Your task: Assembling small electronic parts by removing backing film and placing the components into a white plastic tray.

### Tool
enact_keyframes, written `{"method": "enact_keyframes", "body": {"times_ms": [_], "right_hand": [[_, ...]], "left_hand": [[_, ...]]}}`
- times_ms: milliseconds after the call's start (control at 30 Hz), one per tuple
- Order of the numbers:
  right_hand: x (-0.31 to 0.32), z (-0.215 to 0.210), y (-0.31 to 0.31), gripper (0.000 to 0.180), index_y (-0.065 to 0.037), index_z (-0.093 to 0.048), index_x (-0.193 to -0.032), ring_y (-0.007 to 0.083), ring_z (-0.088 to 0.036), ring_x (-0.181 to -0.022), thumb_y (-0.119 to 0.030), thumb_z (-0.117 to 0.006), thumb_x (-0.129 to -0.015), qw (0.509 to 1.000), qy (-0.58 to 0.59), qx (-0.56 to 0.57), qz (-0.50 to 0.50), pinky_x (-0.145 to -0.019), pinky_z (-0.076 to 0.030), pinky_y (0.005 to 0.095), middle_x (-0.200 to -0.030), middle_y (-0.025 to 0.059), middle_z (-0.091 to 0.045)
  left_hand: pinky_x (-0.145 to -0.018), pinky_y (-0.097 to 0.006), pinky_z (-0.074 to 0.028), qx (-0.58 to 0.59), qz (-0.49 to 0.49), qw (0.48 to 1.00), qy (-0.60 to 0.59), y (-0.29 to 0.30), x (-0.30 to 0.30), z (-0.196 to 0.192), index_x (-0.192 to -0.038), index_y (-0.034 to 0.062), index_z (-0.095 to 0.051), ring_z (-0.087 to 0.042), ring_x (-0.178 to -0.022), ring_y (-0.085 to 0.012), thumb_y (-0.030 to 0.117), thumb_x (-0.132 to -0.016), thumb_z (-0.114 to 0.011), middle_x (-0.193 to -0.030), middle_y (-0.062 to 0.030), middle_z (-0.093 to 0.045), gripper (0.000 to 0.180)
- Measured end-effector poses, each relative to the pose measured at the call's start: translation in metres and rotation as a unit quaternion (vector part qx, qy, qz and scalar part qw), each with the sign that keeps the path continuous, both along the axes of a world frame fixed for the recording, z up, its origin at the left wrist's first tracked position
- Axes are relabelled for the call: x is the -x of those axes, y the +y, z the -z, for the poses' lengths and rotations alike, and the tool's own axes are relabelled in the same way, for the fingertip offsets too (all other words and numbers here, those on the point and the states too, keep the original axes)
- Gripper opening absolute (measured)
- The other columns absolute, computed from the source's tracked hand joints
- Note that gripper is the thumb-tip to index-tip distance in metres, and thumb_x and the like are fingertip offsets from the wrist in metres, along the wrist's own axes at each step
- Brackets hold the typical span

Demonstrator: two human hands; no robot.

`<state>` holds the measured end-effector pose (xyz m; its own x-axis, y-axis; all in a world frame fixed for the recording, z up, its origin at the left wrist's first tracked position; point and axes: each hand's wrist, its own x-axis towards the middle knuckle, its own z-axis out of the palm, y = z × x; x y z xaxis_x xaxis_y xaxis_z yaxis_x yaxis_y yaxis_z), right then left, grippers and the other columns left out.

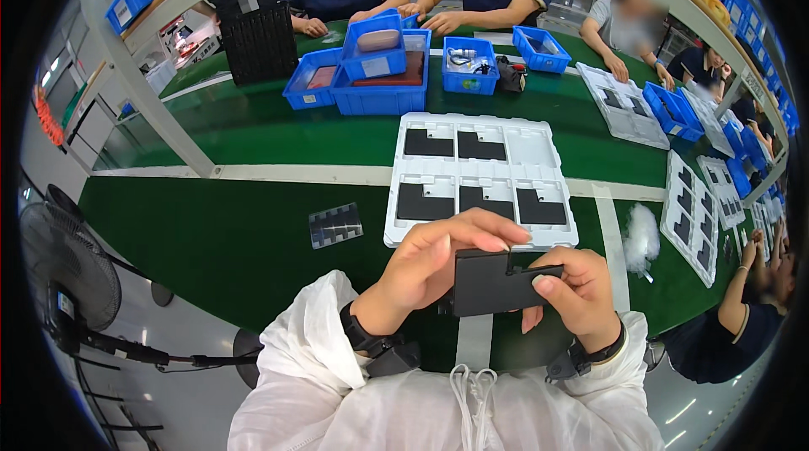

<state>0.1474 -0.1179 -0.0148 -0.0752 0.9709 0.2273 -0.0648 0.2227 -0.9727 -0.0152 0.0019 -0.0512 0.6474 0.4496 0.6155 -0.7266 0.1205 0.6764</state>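
A flat black part [487, 289] with a notch cut from its upper right is held up in front of my chest. My right hand [583, 289] pinches its right end, thumb on the near face. At its upper left edge, my left hand [425, 259] grips it, with fingers curved over the top; some of them are hidden behind the part. Just beyond my hands lies a white moulded tray [506, 169]. Several similar black notched parts [424, 201] sit in its compartments, while the far right compartment has none.
A clear strip sheet [335, 225] lies left of the tray. Crumpled clear plastic [642, 239] and another filled white tray [689, 217] are to the right. Blue bins [383, 99] stand farther back, near co-workers. A fan [72, 261] stands at left.
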Motion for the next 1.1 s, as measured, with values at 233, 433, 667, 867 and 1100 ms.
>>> {"method": "enact_keyframes", "body": {"times_ms": [233, 433, 667, 867, 1100], "right_hand": [[0.004, -0.003, 0.000, 0.010, 0.006, -0.054, -0.088, 0.0135, -0.063, -0.056, -0.004, -0.051, -0.089, 1.000, -0.006, 0.006, 0.002, -0.047, -0.048, 0.0213, -0.064, 0.0096, -0.061], [0.005, 0.000, -0.002, 0.010, 0.006, -0.054, -0.089, 0.0142, -0.064, -0.057, -0.003, -0.050, -0.089, 1.000, 0.003, 0.009, -0.005, -0.049, -0.050, 0.0214, -0.066, 0.0111, -0.062], [-0.002, 0.000, -0.008, 0.010, 0.007, -0.055, -0.089, 0.0159, -0.065, -0.058, -0.001, -0.049, -0.088, 0.999, -0.022, 0.028, 0.013, -0.049, -0.051, 0.0225, -0.067, 0.0117, -0.063], [-0.009, 0.001, -0.012, 0.009, 0.006, -0.055, -0.088, 0.0164, -0.065, -0.058, -0.001, -0.050, -0.087, 0.997, -0.059, 0.033, 0.024, -0.049, -0.051, 0.0222, -0.068, 0.0115, -0.063], [-0.014, 0.006, -0.014, 0.016, 0.006, -0.055, -0.089, 0.0209, -0.066, -0.063, -0.010, -0.056, -0.087, 0.996, -0.041, 0.081, 0.025, -0.053, -0.052, 0.0264, -0.077, 0.0156, -0.064]], "left_hand": [[-0.091, -0.041, -0.040, 0.053, 0.102, 0.993, -0.028, 0.002, 0.001, 0.005, -0.107, 0.0039, -0.059, -0.050, -0.107, -0.0296, 0.032, -0.092, -0.045, -0.111, -0.0223, -0.052, 0.034], [-0.090, -0.040, -0.040, 0.097, 0.132, 0.985, -0.047, -0.005, 0.000, 0.006, -0.106, 0.0054, -0.057, -0.050, -0.103, -0.0281, 0.032, -0.092, -0.046, -0.106, -0.0211, -0.053, 0.032], [-0.095, -0.045, -0.037, 0.131, 0.128, 0.983, 0.006, -0.009, 0.002, 0.005, -0.108, 0.0025, -0.055, -0.051, -0.105, -0.0301, 0.030, -0.093, -0.043, -0.108, -0.0218, -0.053, 0.034], [-0.097, -0.047, -0.036, 0.051, 0.076, 0.992, 0.082, -0.006, 0.006, -0.001, -0.121, -0.0017, -0.046, -0.051, -0.108, -0.0345, 0.029, -0.094, -0.039, -0.111, -0.0234, -0.054, 0.041], [-0.087, -0.028, -0.037, -0.116, -0.132, 0.947, 0.269, -0.011, 0.021, -0.026, -0.133, -0.0010, -0.034, -0.055, -0.085, -0.0082, -0.005, -0.074, -0.066, -0.085, -0.0050, -0.064, 0.067]]}}
